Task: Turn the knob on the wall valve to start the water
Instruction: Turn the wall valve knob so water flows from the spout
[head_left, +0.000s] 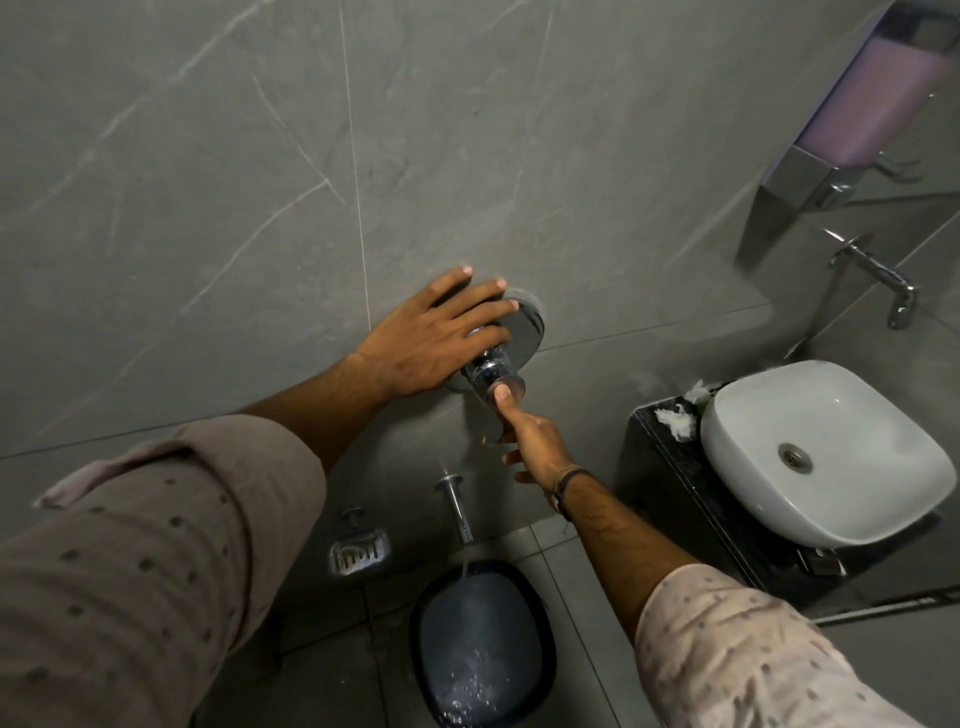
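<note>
A chrome knob (491, 371) sticks out from a round chrome wall plate (527, 325) on the grey tiled wall. My left hand (431, 335) lies spread flat against the wall beside the plate, fingers reaching over the knob's base. My right hand (532, 441) comes from below, its thumb pressed on the knob's front end and fingers partly hidden under it. Below, a chrome spout (457, 506) lets a thin stream of water fall into a dark blue bucket (483, 644) holding water.
A white basin (826, 452) sits on a black counter (670, 467) at the right, with a wall tap (878, 275) above it and a soap dispenser (862, 109) higher up. A metal soap dish (359, 553) hangs left of the spout.
</note>
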